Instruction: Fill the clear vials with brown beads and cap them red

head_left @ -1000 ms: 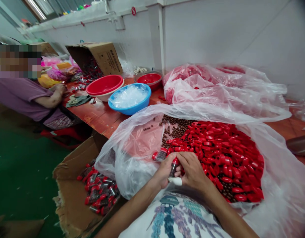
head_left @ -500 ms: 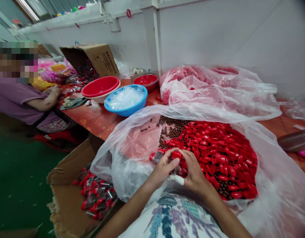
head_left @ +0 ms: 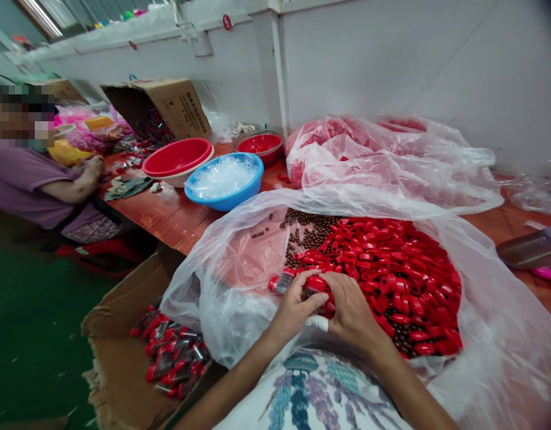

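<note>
Near the middle of the picture, the left hand (head_left: 296, 307) is half curled around a small bottle (head_left: 317, 284) with a red top. The right hand (head_left: 354, 304) is bent beside it, and I cannot tell if it grips too. A white wrap (head_left: 318, 323) covers its thumb. Red caps (head_left: 410, 269) fill the right of the middle, near brown balls (head_left: 318, 230). At lower left, a cardboard box (head_left: 116, 358) holds more bottles (head_left: 177, 352).

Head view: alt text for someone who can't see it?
A person's hands meet around a small red-topped container beside heaped red parts and brown beads on plastic sheeting. A carton of similar containers sits lower left, a blue basin farther back.
</note>
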Motion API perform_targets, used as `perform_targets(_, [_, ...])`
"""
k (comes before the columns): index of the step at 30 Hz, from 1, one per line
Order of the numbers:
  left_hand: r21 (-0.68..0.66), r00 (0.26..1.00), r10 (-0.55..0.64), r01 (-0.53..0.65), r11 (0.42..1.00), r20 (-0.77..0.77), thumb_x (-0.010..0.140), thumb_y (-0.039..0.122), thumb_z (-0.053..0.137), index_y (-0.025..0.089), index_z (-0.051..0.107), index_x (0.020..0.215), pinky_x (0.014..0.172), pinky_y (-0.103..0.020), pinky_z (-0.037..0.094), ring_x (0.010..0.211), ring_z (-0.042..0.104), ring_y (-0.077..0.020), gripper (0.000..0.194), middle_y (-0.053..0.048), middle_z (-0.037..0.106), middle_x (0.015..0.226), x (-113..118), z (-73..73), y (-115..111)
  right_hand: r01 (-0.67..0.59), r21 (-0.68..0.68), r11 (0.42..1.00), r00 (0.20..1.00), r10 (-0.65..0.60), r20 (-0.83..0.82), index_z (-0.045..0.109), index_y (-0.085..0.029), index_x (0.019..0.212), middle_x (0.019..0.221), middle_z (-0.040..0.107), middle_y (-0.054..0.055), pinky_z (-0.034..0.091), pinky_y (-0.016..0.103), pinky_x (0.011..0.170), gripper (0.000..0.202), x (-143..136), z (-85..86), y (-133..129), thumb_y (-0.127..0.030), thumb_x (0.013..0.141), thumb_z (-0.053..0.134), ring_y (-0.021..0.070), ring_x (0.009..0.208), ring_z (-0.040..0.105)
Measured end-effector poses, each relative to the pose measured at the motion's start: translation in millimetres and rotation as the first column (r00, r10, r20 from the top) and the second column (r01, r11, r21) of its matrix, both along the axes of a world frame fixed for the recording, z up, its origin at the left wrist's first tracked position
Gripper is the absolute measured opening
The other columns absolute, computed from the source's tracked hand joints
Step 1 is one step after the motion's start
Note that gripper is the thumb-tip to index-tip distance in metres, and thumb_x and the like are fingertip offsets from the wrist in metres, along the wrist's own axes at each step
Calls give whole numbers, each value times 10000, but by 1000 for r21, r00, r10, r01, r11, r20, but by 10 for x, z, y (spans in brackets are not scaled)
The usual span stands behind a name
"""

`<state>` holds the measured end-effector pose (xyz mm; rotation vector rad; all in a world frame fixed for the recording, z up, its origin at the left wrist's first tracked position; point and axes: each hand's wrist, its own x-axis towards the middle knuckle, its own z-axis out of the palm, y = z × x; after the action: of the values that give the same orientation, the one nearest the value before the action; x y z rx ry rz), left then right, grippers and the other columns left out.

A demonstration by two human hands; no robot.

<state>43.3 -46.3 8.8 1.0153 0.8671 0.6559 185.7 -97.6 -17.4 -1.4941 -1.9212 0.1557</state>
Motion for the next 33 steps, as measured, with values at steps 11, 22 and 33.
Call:
perform_targets(11, [-75, 999, 24, -26, 997, -24, 792, 617, 429, 189, 483, 1233, 486, -247, 415, 485, 511, -128, 617, -18, 590, 660, 53, 2, 14, 17, 2, 1000, 1000, -17, 23, 398, -140, 1225, 1137, 540, 157, 385, 455, 902, 593, -108, 8, 17, -304, 689, 593, 289, 1059, 493])
perform_targets(22, [-71, 996, 48, -54, 996, -79, 798, 529, 451, 201, 451, 1258, 387, -231, 332, 381, 430, -117, 565, 37, 500, 512, 108, -127, -10, -3, -37, 999, 994, 7, 109, 493, -145, 1081, 962, 574, 118, 387, 404, 788, 446, -102, 51, 27, -319, 677, 564, 267, 870, 508])
perform_targets(33, [-71, 997, 74, -76, 995, -19, 842, 440, 382, 193, 451, 1211, 340, -199, 300, 334, 391, -102, 449, 61, 456, 451, 81, -244, -69, -35, -36, 999, 983, 41, 180, 538, -158, 901, 791, 535, 70, 363, 369, 715, 260, -108, -36, 23, -286, 676, 516, 235, 765, 478])
